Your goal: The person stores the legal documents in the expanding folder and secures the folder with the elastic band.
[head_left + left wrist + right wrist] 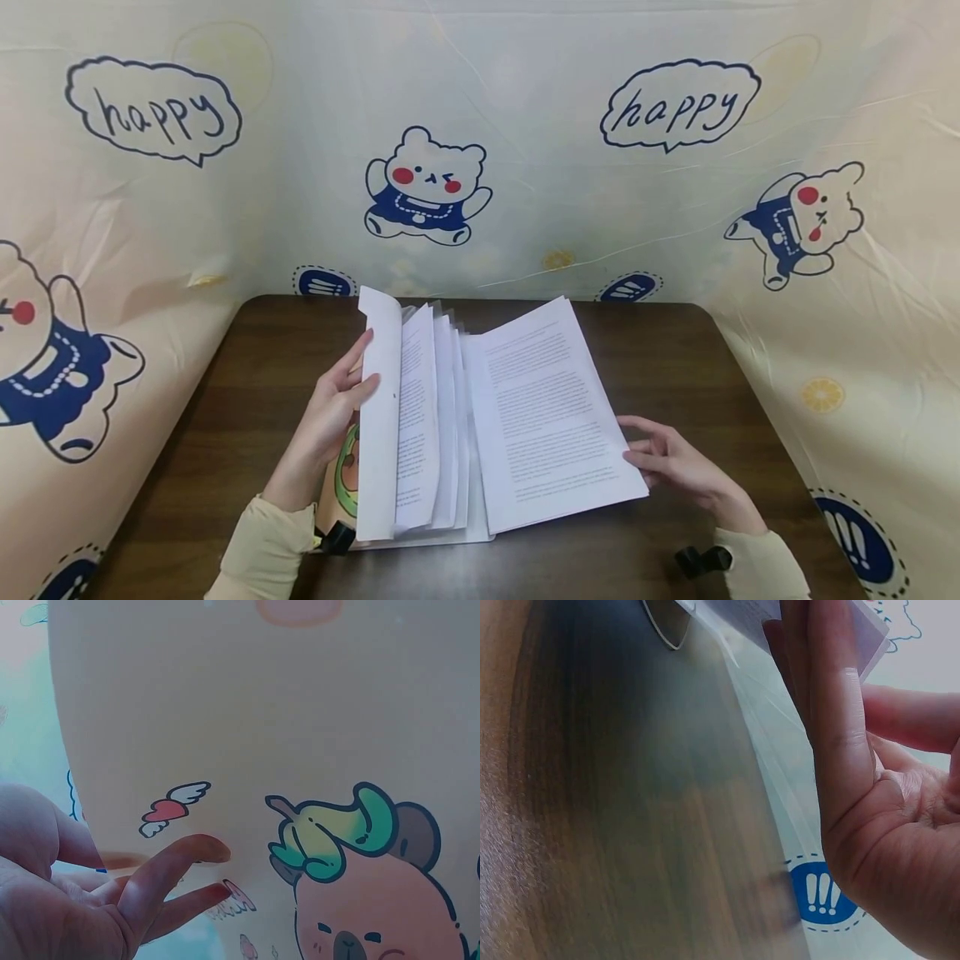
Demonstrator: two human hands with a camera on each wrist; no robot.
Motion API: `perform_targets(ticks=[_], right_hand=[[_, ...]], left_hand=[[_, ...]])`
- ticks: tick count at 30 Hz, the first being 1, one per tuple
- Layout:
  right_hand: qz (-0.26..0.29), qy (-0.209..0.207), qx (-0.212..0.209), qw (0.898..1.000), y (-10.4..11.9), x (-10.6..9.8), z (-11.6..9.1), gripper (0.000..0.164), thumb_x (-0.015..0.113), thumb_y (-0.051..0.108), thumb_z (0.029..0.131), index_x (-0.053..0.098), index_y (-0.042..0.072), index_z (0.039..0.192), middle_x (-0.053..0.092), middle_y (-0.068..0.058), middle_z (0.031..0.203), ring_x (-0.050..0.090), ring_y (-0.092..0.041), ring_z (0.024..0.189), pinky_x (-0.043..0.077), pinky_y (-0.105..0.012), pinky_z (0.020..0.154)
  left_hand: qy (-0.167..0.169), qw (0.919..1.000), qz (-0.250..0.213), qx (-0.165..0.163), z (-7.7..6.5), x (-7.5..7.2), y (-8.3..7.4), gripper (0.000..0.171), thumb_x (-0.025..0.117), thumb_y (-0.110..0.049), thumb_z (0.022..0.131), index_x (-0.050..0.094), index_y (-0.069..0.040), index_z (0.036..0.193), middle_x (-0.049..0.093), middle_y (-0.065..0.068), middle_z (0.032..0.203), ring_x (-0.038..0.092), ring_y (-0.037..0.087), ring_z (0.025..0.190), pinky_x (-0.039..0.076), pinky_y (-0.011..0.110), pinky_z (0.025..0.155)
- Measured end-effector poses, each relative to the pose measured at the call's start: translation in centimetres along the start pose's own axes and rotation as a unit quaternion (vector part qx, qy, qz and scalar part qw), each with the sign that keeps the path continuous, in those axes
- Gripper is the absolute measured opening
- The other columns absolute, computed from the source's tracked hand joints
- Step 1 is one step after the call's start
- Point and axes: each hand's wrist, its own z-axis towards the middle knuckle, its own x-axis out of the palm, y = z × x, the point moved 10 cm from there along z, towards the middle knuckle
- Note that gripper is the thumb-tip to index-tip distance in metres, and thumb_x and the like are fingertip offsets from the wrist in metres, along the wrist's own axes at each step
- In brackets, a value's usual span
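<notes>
An open folder with a white inner cover [380, 433] and several clear-edged leaves of printed pages [417, 417] stands partly fanned out on the table. My left hand [330, 412] grips the cover by its left edge, thumb on the inner face and other fingers behind. Cartoon art on the outer cover [225, 712], a pink animal with a green and yellow banana, fills the left wrist view. To the right, printed sheets [555, 408] are spread away from the folder at a tilt. My right hand [675, 467] pinches their right edge near the lower corner.
The dark wooden table [600, 554] has rounded far corners. Fabric printed with bears [427, 187] and speech bubbles surrounds it at the back and sides. Black straps [702, 561] sit at both cream sleeves [262, 542].
</notes>
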Motion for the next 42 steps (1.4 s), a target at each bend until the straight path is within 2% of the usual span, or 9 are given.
perform_targets(ticks=[3,5,8,11,18,25,32,37,42], right_hand=[[0.005,0.007,-0.006,1.000,0.2,0.2,0.1,0.066,0.056,0.005,0.113,0.018,-0.016,0.163,0.083,0.000,0.126,0.083,-0.018,0.102,0.069,-0.032,0.085],[0.007,0.005,-0.010,1.000,0.3,0.1,0.0,0.061,0.056,0.004,0.113,0.025,-0.012,0.163,0.083,0.001,0.126,0.083,-0.018,0.103,0.069,-0.032,0.085],[0.001,-0.003,-0.020,1.000,0.7,-0.3,-0.2,0.053,0.055,0.003,0.113,0.039,0.001,0.163,0.083,0.004,0.127,0.083,-0.019,0.105,0.068,-0.031,0.087],[-0.007,-0.009,-0.024,1.000,1.1,-0.5,-0.5,0.051,0.055,0.004,0.113,0.044,0.011,0.162,0.082,0.007,0.128,0.084,-0.019,0.105,0.068,-0.030,0.087],[-0.014,-0.003,-0.010,1.000,1.0,-0.2,-0.3,0.066,0.056,0.006,0.113,0.018,-0.015,0.163,0.083,0.004,0.127,0.084,-0.019,0.103,0.068,-0.030,0.083],[-0.044,-0.024,0.018,0.999,0.3,-1.1,-0.4,0.068,0.058,0.007,0.113,0.018,-0.018,0.163,0.084,0.000,0.121,0.083,-0.017,0.095,0.067,-0.027,0.076],[-0.034,0.009,0.013,0.999,0.0,-0.8,-0.6,0.066,0.057,0.005,0.112,0.019,-0.019,0.161,0.083,-0.003,0.123,0.082,-0.016,0.096,0.068,-0.028,0.079],[-0.032,0.019,-0.008,0.999,0.2,-1.1,-0.8,0.057,0.055,0.003,0.113,0.030,-0.011,0.161,0.083,0.003,0.126,0.083,-0.018,0.101,0.068,-0.029,0.085],[-0.011,0.027,-0.020,0.999,0.5,-1.4,-0.9,0.048,0.052,0.001,0.113,0.048,0.011,0.160,0.082,0.003,0.128,0.083,-0.018,0.104,0.068,-0.031,0.088]], left_hand=[[0.000,1.0000,0.002,0.002,0.0,0.0,-0.1,0.072,0.050,-0.014,0.117,0.017,-0.030,0.178,0.044,0.033,0.168,0.076,0.009,0.106,0.067,0.026,0.082],[0.000,1.0000,0.002,0.002,0.0,0.0,-0.1,0.072,0.050,-0.014,0.117,0.017,-0.030,0.178,0.045,0.033,0.167,0.076,0.009,0.106,0.067,0.026,0.082],[-0.002,1.0000,0.000,0.002,0.0,-0.1,-0.1,0.072,0.051,-0.014,0.117,0.017,-0.029,0.178,0.045,0.034,0.167,0.077,0.009,0.106,0.067,0.027,0.082],[-0.003,1.0000,-0.001,0.002,-0.1,-0.1,0.0,0.072,0.051,-0.014,0.117,0.017,-0.029,0.178,0.044,0.033,0.168,0.077,0.009,0.106,0.067,0.026,0.082],[0.001,1.0000,-0.001,0.002,0.0,-0.1,0.0,0.072,0.049,-0.013,0.117,0.016,-0.030,0.178,0.043,0.032,0.169,0.076,0.008,0.106,0.067,0.026,0.081],[0.002,1.0000,-0.002,0.006,0.0,-0.1,-0.1,0.072,0.050,-0.015,0.117,0.016,-0.030,0.178,0.048,0.031,0.166,0.077,0.009,0.104,0.067,0.028,0.079],[0.003,0.9999,-0.007,0.009,0.0,-0.3,-0.2,0.071,0.052,-0.015,0.116,0.018,-0.028,0.178,0.061,0.018,0.159,0.078,0.011,0.105,0.067,0.028,0.080],[0.004,0.9999,-0.010,0.009,0.0,-0.3,0.0,0.071,0.052,-0.015,0.116,0.018,-0.028,0.178,0.061,0.017,0.159,0.078,0.011,0.105,0.067,0.028,0.081],[0.004,0.9998,-0.016,0.014,-0.1,-0.4,-0.1,0.072,0.053,-0.015,0.116,0.018,-0.027,0.178,0.066,0.009,0.153,0.079,0.011,0.105,0.068,0.029,0.080]])
